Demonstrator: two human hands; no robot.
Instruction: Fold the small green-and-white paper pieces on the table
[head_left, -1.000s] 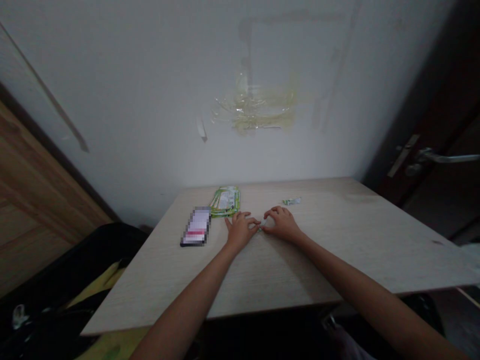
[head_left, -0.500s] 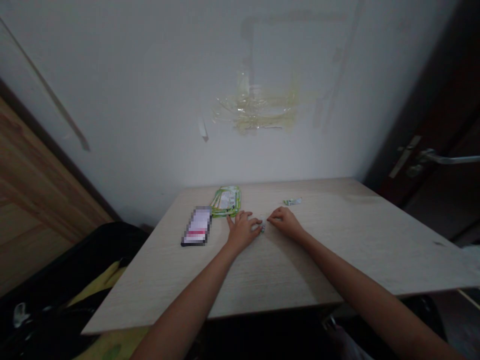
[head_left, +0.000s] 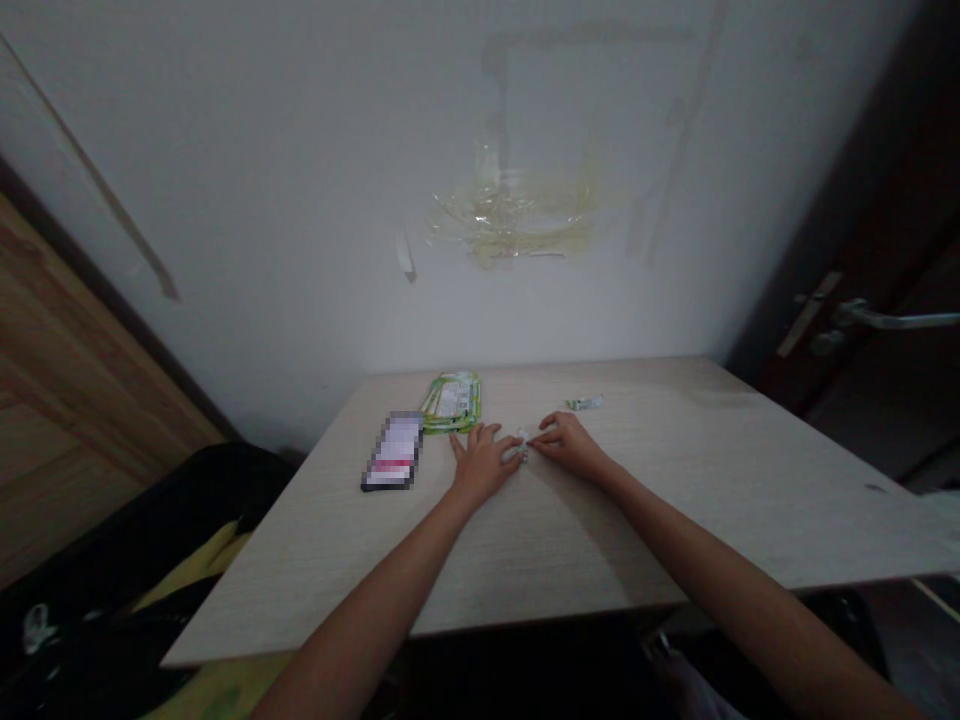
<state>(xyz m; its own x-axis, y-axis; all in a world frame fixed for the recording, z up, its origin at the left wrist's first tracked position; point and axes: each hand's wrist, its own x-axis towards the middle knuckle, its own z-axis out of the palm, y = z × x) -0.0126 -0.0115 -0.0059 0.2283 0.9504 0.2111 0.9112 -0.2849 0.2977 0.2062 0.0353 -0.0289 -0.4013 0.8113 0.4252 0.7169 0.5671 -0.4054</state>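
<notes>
Between my two hands, on the pale table, lies a small whitish-grey piece [head_left: 524, 455], too small to identify. My left hand [head_left: 480, 464] has its thumb and forefinger closed on the left side of this piece, with the other fingers spread toward the green packets. From the right, my right hand [head_left: 568, 442] reaches in with fingertips pinched together at the piece's upper edge. Anything inside that pinch is too small to make out. Behind my right hand rests a small green-and-white wrapper scrap [head_left: 584, 403].
Green-and-white packets [head_left: 452, 402] are stacked at the table's back left. A phone [head_left: 394, 450] with a blurred screen lies beside them. The wooden table [head_left: 330, 560] meets a wall [head_left: 300, 200] bearing old tape [head_left: 525, 225]. A dark door with a metal handle [head_left: 892, 318] stands at right.
My right hand has moved slightly left, and its pinched fingertips now reach the small piece. More white shows between the hands. My left hand has barely shifted.
</notes>
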